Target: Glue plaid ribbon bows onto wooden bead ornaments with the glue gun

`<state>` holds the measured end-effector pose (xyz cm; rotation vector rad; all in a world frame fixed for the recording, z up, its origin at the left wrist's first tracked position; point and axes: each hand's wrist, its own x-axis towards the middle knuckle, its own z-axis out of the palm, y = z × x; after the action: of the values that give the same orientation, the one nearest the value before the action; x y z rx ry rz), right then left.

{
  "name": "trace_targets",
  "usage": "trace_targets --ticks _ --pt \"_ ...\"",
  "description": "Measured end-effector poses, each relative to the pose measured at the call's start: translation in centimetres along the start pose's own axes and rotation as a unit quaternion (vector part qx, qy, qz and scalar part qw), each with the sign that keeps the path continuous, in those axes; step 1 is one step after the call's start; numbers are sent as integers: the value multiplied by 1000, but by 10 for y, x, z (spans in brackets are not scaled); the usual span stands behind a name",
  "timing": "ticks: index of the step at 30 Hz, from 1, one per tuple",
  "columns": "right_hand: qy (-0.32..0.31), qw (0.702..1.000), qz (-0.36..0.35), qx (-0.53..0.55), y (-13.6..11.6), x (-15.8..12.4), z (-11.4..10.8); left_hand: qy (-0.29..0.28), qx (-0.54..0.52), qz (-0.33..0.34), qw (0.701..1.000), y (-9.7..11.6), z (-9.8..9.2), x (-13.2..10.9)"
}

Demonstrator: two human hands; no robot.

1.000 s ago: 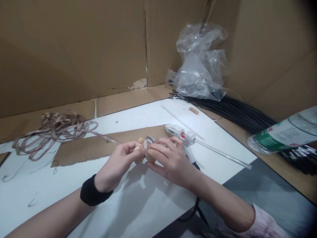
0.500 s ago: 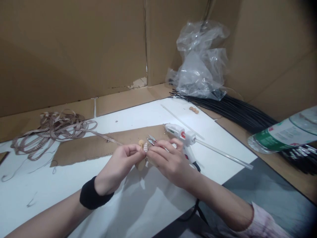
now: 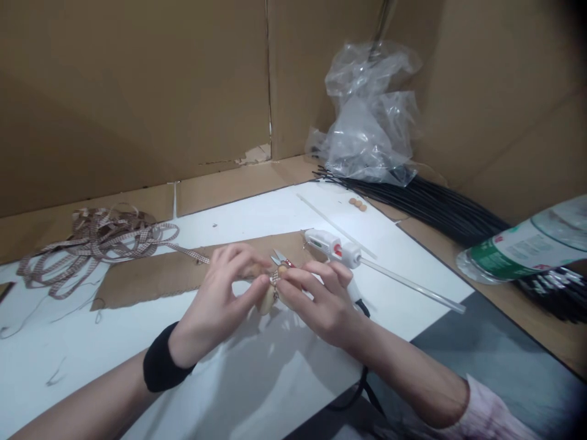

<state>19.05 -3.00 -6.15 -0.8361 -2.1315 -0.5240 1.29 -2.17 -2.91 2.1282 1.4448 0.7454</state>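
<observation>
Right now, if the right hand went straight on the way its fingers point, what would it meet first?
Probably the left hand. The right hand points leftward, its fingertips on the small ribbon-wrapped piece pinched between both hands, with the left fingers just beyond. Depth is unclear.

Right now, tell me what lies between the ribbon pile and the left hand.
Head view: a flat cardboard strip, with one ribbon strand trailing across it from the ribbon pile toward the left hand.

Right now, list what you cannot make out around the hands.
Head view only.
Wooden piece: mostly covered by left hand and right hand.
Snips: only tips show beyond the fingers.
Bottle: cut off by the right edge.
Glue gun handle: partly behind the right hand.
</observation>
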Motion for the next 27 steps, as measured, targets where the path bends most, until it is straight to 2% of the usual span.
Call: trace_targets --ticks 4,8,10,14,19,23,25,27 --pt "8 1000 -4 0 0 0 -1 -96 12 8 995 1 -7 3" --pt "7 1000 -13 -5 0 -1 -1 -195 -99 -40 975 0 -11 6" --pt "9 1000 -19 -9 0 -2 -1 -222 -156 -77 959 -1 -11 7" --pt "23 999 -24 -10 0 -2 0 -188 -190 -124 956 -2 -7 6" --pt "28 999 -27 1 1 -3 1 -122 -175 -117 970 -1 -2 3" --pt "-6 999 13 43 2 -4 0 -75 -107 -59 990 0 -1 3" --pt "-9 998 25 59 2 -4 0 -91 -84 -4 992 -2 -4 6" --pt "-1 998 19 66 1 -4 0 -137 -81 51 986 -5 -11 11"
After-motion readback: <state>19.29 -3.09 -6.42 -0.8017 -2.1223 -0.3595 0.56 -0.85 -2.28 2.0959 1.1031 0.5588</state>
